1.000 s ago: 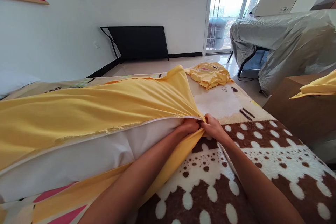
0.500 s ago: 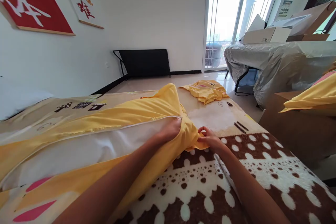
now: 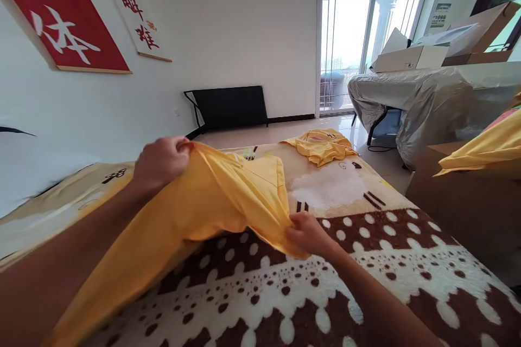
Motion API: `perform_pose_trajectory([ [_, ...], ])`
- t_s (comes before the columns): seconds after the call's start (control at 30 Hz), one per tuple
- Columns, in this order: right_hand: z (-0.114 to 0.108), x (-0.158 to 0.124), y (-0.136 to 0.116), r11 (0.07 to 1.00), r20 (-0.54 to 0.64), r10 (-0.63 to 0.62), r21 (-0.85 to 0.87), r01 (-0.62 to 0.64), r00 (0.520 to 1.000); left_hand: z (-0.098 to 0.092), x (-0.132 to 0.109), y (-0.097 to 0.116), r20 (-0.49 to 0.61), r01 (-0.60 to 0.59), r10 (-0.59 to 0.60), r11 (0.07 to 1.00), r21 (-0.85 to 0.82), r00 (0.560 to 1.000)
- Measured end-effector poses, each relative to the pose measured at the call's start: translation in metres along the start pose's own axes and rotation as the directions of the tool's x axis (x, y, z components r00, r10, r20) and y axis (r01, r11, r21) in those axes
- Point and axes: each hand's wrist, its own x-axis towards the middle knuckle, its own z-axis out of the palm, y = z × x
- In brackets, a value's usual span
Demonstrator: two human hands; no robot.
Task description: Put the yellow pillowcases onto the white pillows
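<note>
A yellow cloth cover is stretched between my two hands above the bed. My left hand is raised at the left, its fingers closed round the upper edge of the cloth. Lower down at the right, my right hand pinches the cloth near its corner. From the left hand the cover hangs toward the bottom left, blurred by motion there. Its inside is hidden now. Farther off on the bed lies another crumpled yellow cloth piece with a print on it.
A brown, cream and white patterned blanket covers the bed. On the right, more yellow fabric rests on a cardboard box. Behind stands a plastic-covered table with boxes. A black folded frame leans against the wall.
My left hand has come out of the cover's opening and moved up and left, pulling the cloth's edge. The white inside no longer shows. My right hand shifted slightly left, still gripping cloth.
</note>
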Motion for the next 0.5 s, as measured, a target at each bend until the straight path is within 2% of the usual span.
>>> perform_pose_trajectory([
  [0.03,0.009,-0.005,-0.015,0.992,-0.001,-0.088,-0.088,0.087,0.996,-0.006,0.010,0.019,-0.123,-0.083,0.095,0.992,0.096,0.988],
  [0.07,0.017,-0.010,-0.030,0.968,0.008,-0.175,-0.182,0.174,0.984,-0.012,0.018,0.040,-0.202,-0.147,0.174,0.979,0.140,0.964],
  [0.17,0.039,-0.015,-0.070,0.866,0.048,-0.343,-0.371,0.335,0.938,-0.028,0.030,0.105,-0.304,-0.296,0.320,0.947,0.122,0.898],
  [0.27,0.044,-0.012,-0.096,0.793,0.079,-0.442,-0.430,0.431,0.893,-0.046,0.025,0.147,-0.409,-0.448,0.437,0.891,0.074,0.801],
  [0.33,0.042,-0.011,-0.105,0.774,0.103,-0.478,-0.420,0.474,0.872,-0.056,0.020,0.153,-0.450,-0.493,0.460,0.869,0.049,0.766],
  [0.37,0.042,-0.012,-0.106,0.778,0.119,-0.484,-0.393,0.489,0.867,-0.059,0.018,0.150,-0.448,-0.489,0.452,0.871,0.038,0.771],
  [0.43,0.047,-0.017,-0.104,0.819,0.176,-0.474,-0.273,0.505,0.863,-0.060,0.016,0.129,-0.398,-0.449,0.412,0.893,-0.001,0.820],
  [0.5,0.062,-0.026,-0.097,0.896,0.212,-0.417,-0.068,0.439,0.884,-0.051,0.009,0.094,-0.296,-0.390,0.354,0.918,-0.068,0.887],
])
